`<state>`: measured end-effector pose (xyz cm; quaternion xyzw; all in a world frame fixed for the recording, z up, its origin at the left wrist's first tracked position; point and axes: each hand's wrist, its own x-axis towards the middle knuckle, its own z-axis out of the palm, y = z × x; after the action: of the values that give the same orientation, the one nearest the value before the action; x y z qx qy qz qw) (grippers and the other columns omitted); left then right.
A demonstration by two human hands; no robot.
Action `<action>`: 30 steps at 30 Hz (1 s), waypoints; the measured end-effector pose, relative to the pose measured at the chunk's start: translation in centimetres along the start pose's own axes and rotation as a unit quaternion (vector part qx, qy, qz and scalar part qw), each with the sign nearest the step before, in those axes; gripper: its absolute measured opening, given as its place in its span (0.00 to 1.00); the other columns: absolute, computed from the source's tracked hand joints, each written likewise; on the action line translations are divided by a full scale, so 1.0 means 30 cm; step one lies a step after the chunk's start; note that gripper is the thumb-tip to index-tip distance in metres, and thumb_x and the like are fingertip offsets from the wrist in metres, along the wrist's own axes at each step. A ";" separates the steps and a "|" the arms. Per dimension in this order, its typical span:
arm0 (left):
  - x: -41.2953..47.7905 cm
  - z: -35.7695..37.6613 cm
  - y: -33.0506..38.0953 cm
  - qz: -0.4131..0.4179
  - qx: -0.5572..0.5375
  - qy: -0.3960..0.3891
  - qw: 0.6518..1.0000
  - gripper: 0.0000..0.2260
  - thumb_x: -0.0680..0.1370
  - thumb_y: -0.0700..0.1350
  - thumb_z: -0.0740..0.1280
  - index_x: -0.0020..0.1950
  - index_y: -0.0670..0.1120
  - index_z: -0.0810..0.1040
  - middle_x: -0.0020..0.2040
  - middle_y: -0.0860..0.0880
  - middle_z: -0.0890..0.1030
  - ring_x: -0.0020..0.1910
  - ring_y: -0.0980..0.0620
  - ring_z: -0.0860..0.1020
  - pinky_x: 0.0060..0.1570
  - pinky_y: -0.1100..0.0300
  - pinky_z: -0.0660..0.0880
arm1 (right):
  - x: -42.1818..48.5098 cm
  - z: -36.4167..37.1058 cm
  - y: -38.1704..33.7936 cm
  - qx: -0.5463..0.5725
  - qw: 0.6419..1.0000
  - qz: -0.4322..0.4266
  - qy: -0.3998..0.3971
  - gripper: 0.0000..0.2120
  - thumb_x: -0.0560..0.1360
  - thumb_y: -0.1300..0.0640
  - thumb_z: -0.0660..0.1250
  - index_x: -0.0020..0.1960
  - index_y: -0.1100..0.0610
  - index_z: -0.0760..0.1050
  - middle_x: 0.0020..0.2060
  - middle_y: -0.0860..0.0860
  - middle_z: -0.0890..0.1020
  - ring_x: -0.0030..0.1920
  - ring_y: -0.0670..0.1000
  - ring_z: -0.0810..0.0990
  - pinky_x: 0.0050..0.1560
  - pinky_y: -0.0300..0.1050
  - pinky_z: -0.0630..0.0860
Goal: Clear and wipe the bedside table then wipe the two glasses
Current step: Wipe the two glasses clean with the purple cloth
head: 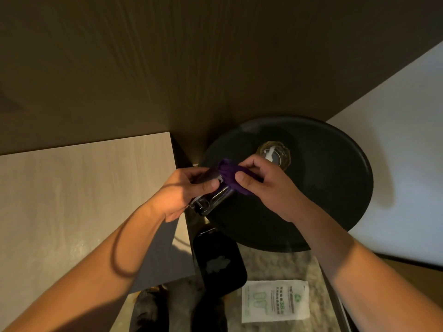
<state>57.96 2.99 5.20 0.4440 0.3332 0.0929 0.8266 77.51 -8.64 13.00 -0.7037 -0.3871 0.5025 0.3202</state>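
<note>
- Nearest the camera, a white printed paper packet [274,300] is lying flat on a speckled stone ledge [275,262]. A black rounded-rectangle tray [219,257] is sitting just beside it, towards the ledge's left edge. I judge these to be the items cleared off.
- Above the ledge, the left hand [184,192] is wrapping its curled fingers around a clear drinking glass [215,200]. It is holding the glass tipped on its side in the air, over the near-left edge of the round black tabletop [323,188].
- The right hand [263,185] is pinching a bunched purple cloth [227,174] between thumb and fingers and pushing it into the glass's mouth.
- The tabletop itself is carrying only a second clear glass [273,153], which is standing upright near the centre, just beyond the right hand. So clearing appears finished. Whether the surface is wiped cannot be told in this dim light.
- The work seems to be sitting in its last stage: one glass is being wiped, and I cannot tell whether the standing one is already done or waiting.
- Farther off, a pale wood surface [84,188] is lying to the left, white bedding [395,164] to the right, and a brown wood-grain wall [167,68] behind.
</note>
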 end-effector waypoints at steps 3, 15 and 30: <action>-0.003 -0.032 0.008 0.009 0.013 -0.002 1.000 0.38 0.58 0.59 0.87 0.62 0.41 0.85 0.60 0.36 0.85 0.58 0.38 0.84 0.60 0.45 0.82 | -0.003 0.015 -0.017 0.024 0.999 0.004 -0.026 0.15 0.77 0.57 0.73 0.61 0.56 0.75 0.53 0.50 0.86 0.55 0.46 0.85 0.56 0.41 0.82; -0.017 0.000 0.064 0.004 0.098 0.079 0.992 0.38 0.64 0.74 0.74 0.58 0.44 0.84 0.54 0.38 0.86 0.47 0.45 0.86 0.47 0.52 0.83 | -0.024 0.131 -0.041 -0.055 0.998 -0.014 -0.012 0.13 0.75 0.55 0.76 0.55 0.54 0.75 0.49 0.49 0.83 0.50 0.47 0.84 0.54 0.50 0.82; -0.052 0.028 0.143 -0.265 -0.117 0.174 0.941 0.13 0.82 0.55 0.64 0.55 0.46 0.79 0.44 0.42 0.86 0.47 0.41 0.83 0.48 0.47 0.78 | -0.102 0.189 -0.024 -0.204 0.977 -0.054 -0.015 0.29 0.80 0.55 0.70 0.78 0.48 0.67 0.65 0.39 0.76 0.65 0.38 0.75 0.63 0.25 0.68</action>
<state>57.91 4.25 9.67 0.2172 0.5639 -0.0155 0.7966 71.35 -10.60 13.36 -0.7244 -0.5236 0.4059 0.1905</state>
